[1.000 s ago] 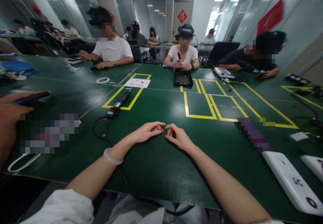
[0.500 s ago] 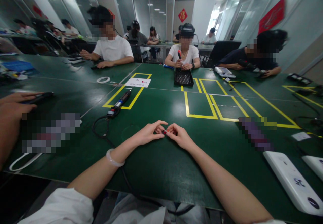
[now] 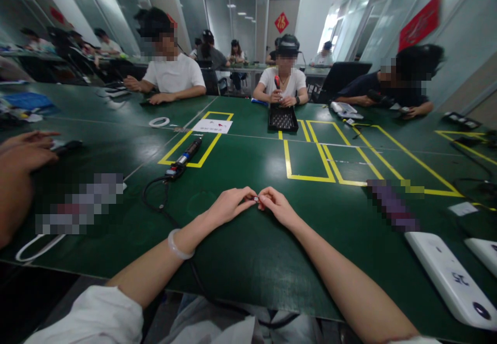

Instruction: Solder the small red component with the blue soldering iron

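Observation:
A tiny part [image 3: 256, 199] with a light and a dark patch sits between my fingertips, just above the green table [image 3: 240, 256]. It is too small and too covered by the fingers to name. My left hand [image 3: 234, 202] is closed in a pinch on its left side, thumb and forefinger meeting at it. From the right, my right hand [image 3: 275, 204] pinches at the same spot with its fingers curled. Beyond my left hand lies a black electric screwdriver [image 3: 189, 150], its cable looping down toward my left forearm.
Yellow tape outlines [image 3: 310, 179] mark the table. A paper sheet [image 3: 213, 126] bears a small red mark. At right lie a blurred-out phone [image 3: 392, 204] and a white device [image 3: 446, 277]. Opposite, a person holds a red-black tool over a black tray [image 3: 282, 119]. Another person's hands [image 3: 27, 150] are at left.
My fingertips have shifted slightly and come closer together. The part showed red before and now shows a light patch. The person's hands at left have changed position.

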Demonstrator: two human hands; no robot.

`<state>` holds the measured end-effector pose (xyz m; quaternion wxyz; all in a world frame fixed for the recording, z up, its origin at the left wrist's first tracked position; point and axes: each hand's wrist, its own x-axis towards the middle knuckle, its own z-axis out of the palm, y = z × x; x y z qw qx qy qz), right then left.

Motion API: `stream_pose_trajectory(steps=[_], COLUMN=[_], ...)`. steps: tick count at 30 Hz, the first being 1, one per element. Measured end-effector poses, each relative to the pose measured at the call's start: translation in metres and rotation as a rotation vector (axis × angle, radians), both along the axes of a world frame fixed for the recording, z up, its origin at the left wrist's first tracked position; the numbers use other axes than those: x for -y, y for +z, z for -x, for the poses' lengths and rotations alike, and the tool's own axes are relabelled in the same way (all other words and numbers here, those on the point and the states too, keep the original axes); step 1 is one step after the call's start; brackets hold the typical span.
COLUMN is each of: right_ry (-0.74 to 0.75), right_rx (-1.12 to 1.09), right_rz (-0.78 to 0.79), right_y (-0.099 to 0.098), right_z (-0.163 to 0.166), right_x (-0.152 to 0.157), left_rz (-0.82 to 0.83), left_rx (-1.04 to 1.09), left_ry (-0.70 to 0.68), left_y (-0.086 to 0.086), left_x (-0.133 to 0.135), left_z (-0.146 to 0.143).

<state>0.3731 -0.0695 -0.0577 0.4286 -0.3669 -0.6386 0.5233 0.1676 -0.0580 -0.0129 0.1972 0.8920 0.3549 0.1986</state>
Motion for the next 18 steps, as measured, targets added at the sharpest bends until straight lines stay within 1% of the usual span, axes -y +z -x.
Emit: stream_pose_trajectory(steps=[3,8,10,12,14,16,17,18], right_ry=[-0.014,-0.024,-0.043,-0.079,-0.107,-0.112,-0.11,-0.106], right_rx=[-0.057,0.019,0.036,0.052,0.077,0.095,0.099,0.1], right_rz=[-0.007,-0.053,-0.059,-0.063,-0.064,-0.061,-0.06,-0.058], right_y=[-0.002,-0.001,0.0,0.0,0.0,0.0,-0.001,-0.001], right_z=[0.001,0.001,0.0,-0.001,-0.002,-0.002,-0.002,-0.002], right_x=[0.001,0.002,0.001,0.0,-0.001,-0.002,-0.002,-0.002], left_rz=[0.03,0.063,0.052,-0.022,-0.155,-0.275,-0.3,-0.291], left_rx=[0.02,-0.009,-0.025,-0.051,-0.109,-0.205,-0.251,-0.295], left_ry=[0.019,0.023,0.061,0.173,0.363,0.598,0.701,0.782], left_y=[0.0,0.002,0.005,0.007,0.007,0.003,0.0,-0.003], left_x=[-0.001,-0.002,-0.009,-0.022,-0.039,-0.058,-0.067,-0.074], left_z=[0.001,0.001,0.007,0.022,0.046,0.08,0.099,0.118])
